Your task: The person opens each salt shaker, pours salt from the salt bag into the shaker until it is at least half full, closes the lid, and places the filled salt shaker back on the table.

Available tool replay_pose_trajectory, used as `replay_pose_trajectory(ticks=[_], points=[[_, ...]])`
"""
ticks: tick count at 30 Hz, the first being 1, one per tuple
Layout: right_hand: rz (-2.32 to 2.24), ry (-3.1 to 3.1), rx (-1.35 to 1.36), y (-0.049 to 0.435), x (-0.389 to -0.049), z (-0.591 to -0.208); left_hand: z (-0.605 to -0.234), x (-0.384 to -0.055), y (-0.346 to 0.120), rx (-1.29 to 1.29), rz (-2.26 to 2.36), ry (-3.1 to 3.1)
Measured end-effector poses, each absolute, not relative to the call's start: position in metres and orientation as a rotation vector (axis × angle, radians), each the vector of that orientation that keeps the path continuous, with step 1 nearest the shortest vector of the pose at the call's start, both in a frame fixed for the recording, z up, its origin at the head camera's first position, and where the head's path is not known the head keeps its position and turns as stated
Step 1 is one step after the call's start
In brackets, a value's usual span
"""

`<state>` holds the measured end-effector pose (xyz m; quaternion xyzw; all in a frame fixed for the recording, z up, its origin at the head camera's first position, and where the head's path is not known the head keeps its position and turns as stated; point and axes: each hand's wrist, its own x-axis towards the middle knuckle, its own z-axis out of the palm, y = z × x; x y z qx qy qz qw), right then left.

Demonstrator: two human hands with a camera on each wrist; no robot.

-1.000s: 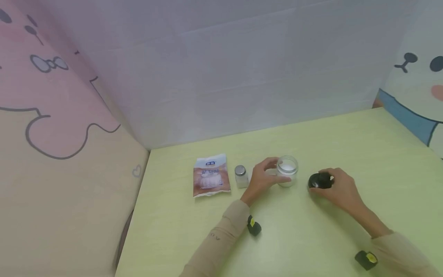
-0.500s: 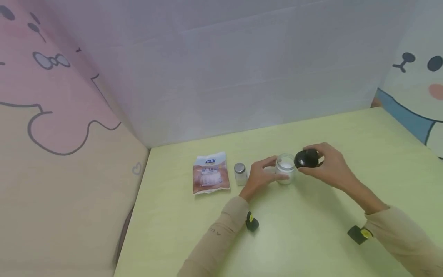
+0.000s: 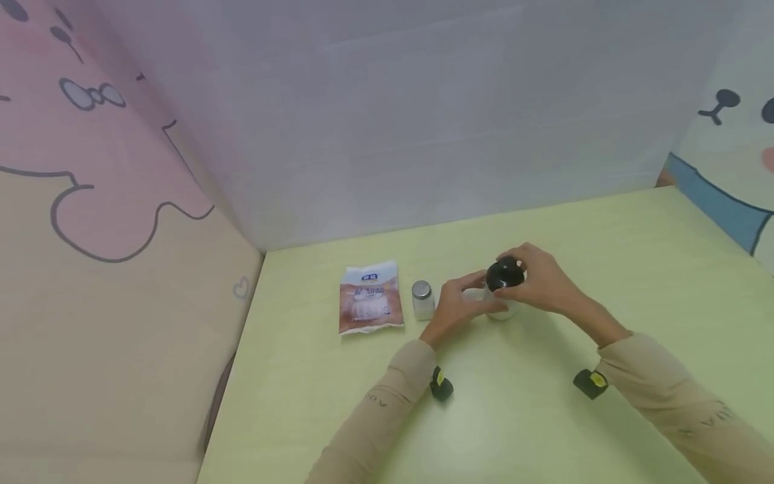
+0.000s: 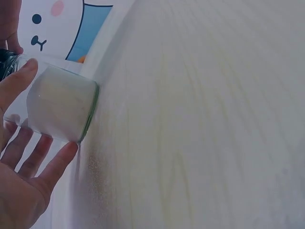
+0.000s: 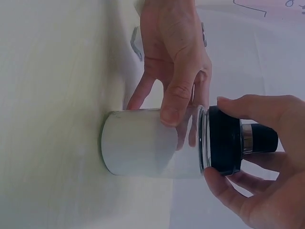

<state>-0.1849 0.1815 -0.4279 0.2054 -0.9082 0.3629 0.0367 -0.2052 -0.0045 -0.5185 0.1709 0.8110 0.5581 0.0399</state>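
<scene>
A clear glass jar (image 5: 140, 143) partly filled with white contents stands upright on the table. My left hand (image 3: 461, 308) grips its side, with the thumb across the near face and the fingers round the back, as the left wrist view also shows. On the jar's mouth sits a black lid (image 5: 224, 140) with a knob and a silver band. My right hand (image 3: 544, 279) pinches this lid by its edge, thumb on one side and fingers on the other. Part of the jar is hidden behind both hands in the head view.
Left of the jar stands a small glass shaker (image 3: 423, 300) with a silver top. Farther left lies a brown and white printed packet (image 3: 370, 299). The pale yellow table (image 3: 290, 403) meets a plain cloth wall (image 3: 387, 134) at its back edge.
My right hand has lifted the black lid from the right and brought it left onto the jar's mouth. The left hand has kept its grip on the jar.
</scene>
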Motion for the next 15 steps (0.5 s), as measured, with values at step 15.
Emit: replay_pose_trajectory(ticks=[15], points=[[1.031, -2.778, 0.679, 0.1761, -0.1842, -0.4274, -0.5192, -0.2060, -0.0032, 0.518, 1.748, 2.448]])
